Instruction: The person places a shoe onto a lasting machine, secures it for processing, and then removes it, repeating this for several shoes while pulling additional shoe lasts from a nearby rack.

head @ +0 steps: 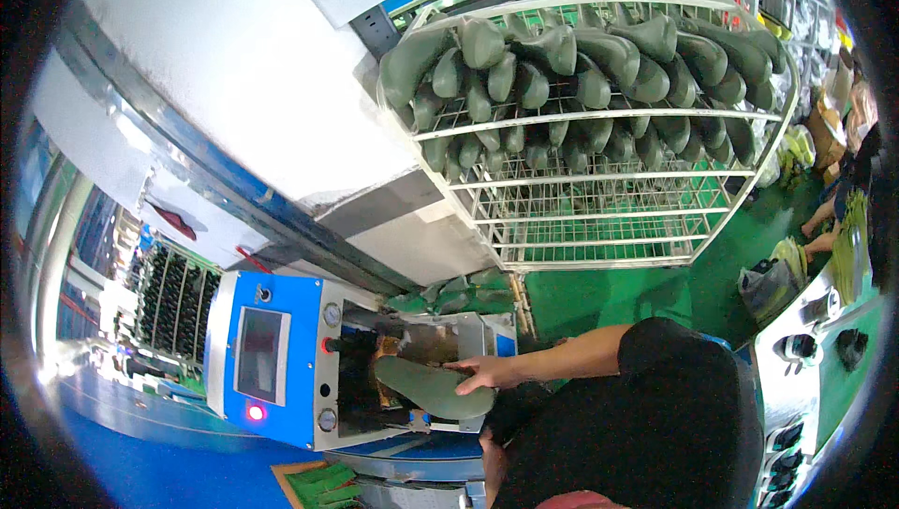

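My right hand (484,374) grips one end of a dark green shoe last (439,388), thumb across its flat, sole-shaped face. The last lies level over the front opening of a blue and grey shoe-making machine (298,298), its other end pointing into the dark interior. Beside that end is a brownish metal fitting (386,351). At the lower edge, only bare skin of my left arm (494,470) shows below the black sleeve; the left hand is out of view.
A white wire rack (597,116) holds several rows of green shoe lasts. The machine carries a touchscreen (261,356), a lit red lamp (256,413) and pressure gauges (327,419). A box of green pieces (323,484) stands below. Another person's arm (822,238) is at far right.
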`<state>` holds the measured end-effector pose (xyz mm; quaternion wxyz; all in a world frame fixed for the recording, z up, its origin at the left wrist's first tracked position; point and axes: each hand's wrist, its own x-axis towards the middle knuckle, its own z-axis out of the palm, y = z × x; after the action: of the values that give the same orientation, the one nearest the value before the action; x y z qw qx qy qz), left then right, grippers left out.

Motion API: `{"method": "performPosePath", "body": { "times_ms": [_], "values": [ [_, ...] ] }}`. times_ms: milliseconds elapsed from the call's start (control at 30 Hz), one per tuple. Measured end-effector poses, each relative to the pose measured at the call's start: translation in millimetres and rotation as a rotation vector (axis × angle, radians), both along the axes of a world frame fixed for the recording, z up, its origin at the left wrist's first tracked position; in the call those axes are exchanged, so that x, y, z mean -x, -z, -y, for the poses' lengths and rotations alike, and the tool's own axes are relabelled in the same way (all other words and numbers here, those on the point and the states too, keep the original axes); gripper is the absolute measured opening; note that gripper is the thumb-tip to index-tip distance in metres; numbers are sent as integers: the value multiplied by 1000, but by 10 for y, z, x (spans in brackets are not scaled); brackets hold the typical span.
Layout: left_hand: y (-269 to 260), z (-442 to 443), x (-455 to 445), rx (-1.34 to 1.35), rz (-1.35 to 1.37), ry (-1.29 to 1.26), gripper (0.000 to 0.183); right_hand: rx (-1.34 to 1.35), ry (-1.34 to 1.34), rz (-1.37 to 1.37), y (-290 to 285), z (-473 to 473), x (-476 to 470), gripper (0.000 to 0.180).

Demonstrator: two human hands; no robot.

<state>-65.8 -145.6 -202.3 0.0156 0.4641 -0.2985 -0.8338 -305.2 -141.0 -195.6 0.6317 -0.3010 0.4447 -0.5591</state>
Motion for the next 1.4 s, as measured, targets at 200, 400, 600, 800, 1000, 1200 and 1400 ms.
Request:
{"method": "performPosePath", "body": {
  "times_ms": [200, 400, 600, 800, 1000, 1200, 1400],
  "values": [
    [-248, 13, 120, 175, 12, -40, 76, -79, 106, 267, -321, -226, 66, 80],
    [-270, 66, 396, 230, 4, -10, 74, 58, 105, -15, -438, -827, 665, 84],
    [-81, 193, 875, 149, -69, 12, 71, 50, 393, -617, -1594, -2104, 1521, 91],
    [-187, 163, 1343, 72, -132, -7, 65, 223, 1023, -842, -2558, -2886, 2039, 94],
    [-16, 179, 1553, 155, -150, -63, 59, 34, 1363, -1205, -3548, -2410, 2898, 80],
    [175, 89, 1674, 12, -169, -143, 55, -359, 1177, -1688, -3847, -1917, 4374, 53],
    [-28, -144, 1423, 45, -209, -271, 55, -399, 1201, -1448, -3714, -1792, 4302, 47]
  ]
}}
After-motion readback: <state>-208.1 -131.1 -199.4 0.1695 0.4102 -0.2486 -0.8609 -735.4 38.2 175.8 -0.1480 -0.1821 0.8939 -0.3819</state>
